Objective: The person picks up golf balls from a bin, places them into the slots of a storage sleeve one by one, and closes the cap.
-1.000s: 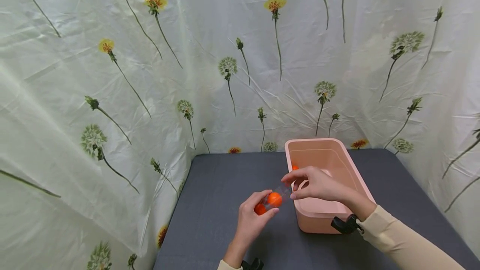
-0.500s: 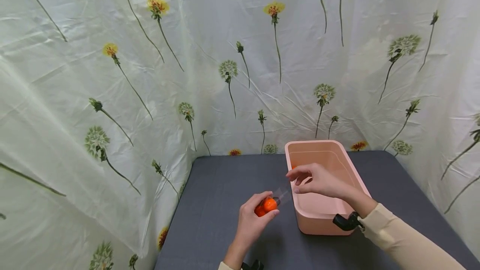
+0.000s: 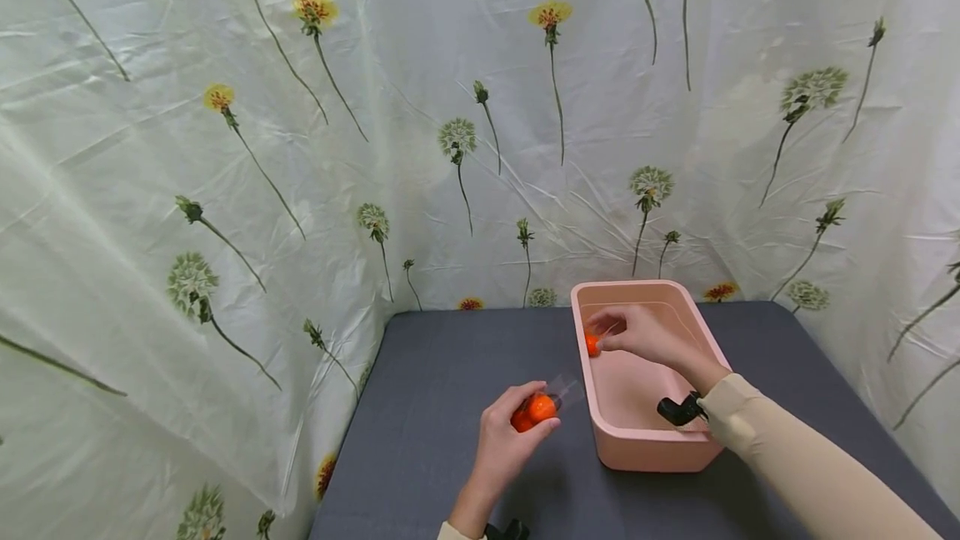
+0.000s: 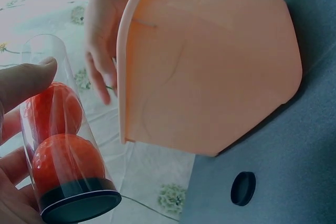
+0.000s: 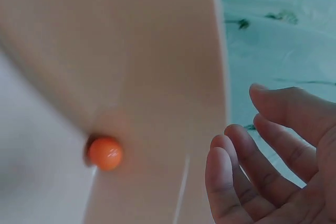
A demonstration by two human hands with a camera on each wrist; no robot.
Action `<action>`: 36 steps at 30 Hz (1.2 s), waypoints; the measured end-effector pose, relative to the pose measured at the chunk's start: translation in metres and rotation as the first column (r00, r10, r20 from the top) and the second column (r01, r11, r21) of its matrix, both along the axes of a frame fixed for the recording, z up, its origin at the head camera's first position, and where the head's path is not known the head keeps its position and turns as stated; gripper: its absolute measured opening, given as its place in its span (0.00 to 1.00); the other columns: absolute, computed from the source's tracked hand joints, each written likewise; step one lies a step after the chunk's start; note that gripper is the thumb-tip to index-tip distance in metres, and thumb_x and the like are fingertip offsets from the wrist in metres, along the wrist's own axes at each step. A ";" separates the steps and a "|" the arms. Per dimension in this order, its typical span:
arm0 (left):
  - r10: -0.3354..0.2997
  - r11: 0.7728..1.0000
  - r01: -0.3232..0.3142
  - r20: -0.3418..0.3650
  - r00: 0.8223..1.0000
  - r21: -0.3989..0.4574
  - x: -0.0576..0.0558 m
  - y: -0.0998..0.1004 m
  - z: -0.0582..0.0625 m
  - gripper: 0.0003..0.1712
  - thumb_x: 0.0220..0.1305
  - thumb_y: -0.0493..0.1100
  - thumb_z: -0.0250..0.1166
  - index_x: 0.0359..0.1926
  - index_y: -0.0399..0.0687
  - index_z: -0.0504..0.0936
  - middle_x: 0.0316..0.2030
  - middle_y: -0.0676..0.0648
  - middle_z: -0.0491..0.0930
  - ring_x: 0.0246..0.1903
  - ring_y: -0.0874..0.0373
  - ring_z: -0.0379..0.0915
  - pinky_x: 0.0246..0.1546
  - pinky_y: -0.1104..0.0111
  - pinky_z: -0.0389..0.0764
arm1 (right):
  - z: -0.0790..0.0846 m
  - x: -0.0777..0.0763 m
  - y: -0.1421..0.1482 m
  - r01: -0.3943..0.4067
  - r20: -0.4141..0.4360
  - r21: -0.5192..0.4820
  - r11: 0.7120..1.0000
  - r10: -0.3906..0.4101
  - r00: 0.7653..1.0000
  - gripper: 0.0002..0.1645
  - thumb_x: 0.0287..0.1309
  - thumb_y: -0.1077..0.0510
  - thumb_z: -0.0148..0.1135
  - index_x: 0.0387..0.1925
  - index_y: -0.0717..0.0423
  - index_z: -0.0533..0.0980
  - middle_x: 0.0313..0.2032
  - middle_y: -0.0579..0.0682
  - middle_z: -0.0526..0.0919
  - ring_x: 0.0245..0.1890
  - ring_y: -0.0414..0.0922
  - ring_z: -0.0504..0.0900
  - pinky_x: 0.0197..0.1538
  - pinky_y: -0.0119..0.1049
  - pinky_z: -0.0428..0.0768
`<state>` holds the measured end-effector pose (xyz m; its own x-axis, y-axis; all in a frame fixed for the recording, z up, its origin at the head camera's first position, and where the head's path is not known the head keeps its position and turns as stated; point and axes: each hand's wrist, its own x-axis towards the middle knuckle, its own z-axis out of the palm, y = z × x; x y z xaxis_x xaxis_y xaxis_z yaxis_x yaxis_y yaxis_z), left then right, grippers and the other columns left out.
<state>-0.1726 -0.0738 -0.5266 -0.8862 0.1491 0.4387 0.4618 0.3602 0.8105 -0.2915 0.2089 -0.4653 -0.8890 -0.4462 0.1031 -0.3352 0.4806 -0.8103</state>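
My left hand [image 3: 501, 440] grips a clear plastic tube [image 4: 62, 69] with thumb on one side and fingers on the other. Two orange balls [image 4: 68, 158] sit one against the other inside it, beside a black end cap [image 4: 81, 207]. Over the left side of the pink bin, my right hand [image 3: 641, 338] reaches in with loosely bent fingers and holds nothing. A loose orange ball [image 5: 106, 153] lies on the bin's floor against the wall, near those fingers. The right wrist view shows a gap between hand and ball.
The pink bin [image 3: 648, 457] stands on the right part of the dark grey table [image 3: 450, 373]. A small black round cap [image 4: 243, 188] lies on the table near the bin. A flowered curtain [image 3: 487, 190] hangs behind the table and along its sides.
My right hand has left the tube's end and moved up and right into the bin. The balls have shifted deeper toward my left palm. The left hand stays nearly in place.
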 end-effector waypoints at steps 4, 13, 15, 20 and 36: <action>-0.004 1.000 0.004 -0.005 1.000 0.006 -0.002 0.000 0.000 0.29 0.53 0.51 0.79 0.57 0.64 0.83 0.47 0.54 0.84 0.42 0.61 0.79 0.44 0.67 0.83 | -0.008 -0.016 0.001 0.013 0.011 0.036 0.999 -0.013 1.000 0.22 0.58 0.64 0.70 0.54 0.65 0.80 0.45 0.60 0.84 0.42 0.52 0.82 0.42 0.39 0.84; 0.014 1.000 -0.014 0.017 1.000 0.004 -0.001 -0.003 -0.003 0.28 0.53 0.51 0.80 0.56 0.64 0.83 0.46 0.57 0.83 0.41 0.62 0.79 0.43 0.67 0.83 | -0.037 -0.044 -0.007 -0.004 0.107 0.089 0.996 -0.006 0.994 0.23 0.53 0.68 0.70 0.53 0.67 0.80 0.46 0.64 0.84 0.40 0.50 0.83 0.41 0.42 0.83; 0.015 1.000 -0.015 0.023 1.000 0.003 -0.001 -0.004 -0.004 0.28 0.53 0.52 0.79 0.56 0.64 0.83 0.46 0.56 0.83 0.41 0.62 0.79 0.43 0.67 0.83 | -0.044 -0.047 -0.008 -0.012 0.113 0.105 0.994 0.000 0.994 0.23 0.52 0.69 0.71 0.52 0.68 0.80 0.44 0.65 0.84 0.38 0.49 0.82 0.39 0.41 0.83; 0.019 1.000 -0.019 0.023 1.000 0.006 -0.003 -0.004 -0.005 0.28 0.54 0.53 0.79 0.57 0.64 0.83 0.47 0.52 0.84 0.42 0.61 0.79 0.43 0.67 0.83 | -0.053 -0.051 -0.009 -0.006 0.138 0.148 0.989 -0.015 0.990 0.25 0.51 0.70 0.69 0.54 0.70 0.79 0.43 0.66 0.83 0.34 0.48 0.78 0.36 0.48 0.84; 0.003 1.000 -0.004 0.011 1.000 0.023 -0.010 -0.008 -0.006 0.28 0.54 0.54 0.78 0.57 0.63 0.82 0.47 0.55 0.83 0.41 0.60 0.79 0.42 0.67 0.83 | -0.064 -0.060 -0.001 -0.022 0.317 0.240 0.971 -0.057 0.947 0.33 0.61 0.70 0.61 0.68 0.65 0.69 0.23 0.55 0.73 0.19 0.48 0.68 0.25 0.39 0.74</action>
<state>-0.1824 -0.0821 -0.5329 -0.8916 0.1360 0.4318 0.4513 0.3430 0.8238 -0.3511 0.2079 -0.5298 -0.8648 -0.4067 -0.2945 -0.0674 0.6752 -0.7345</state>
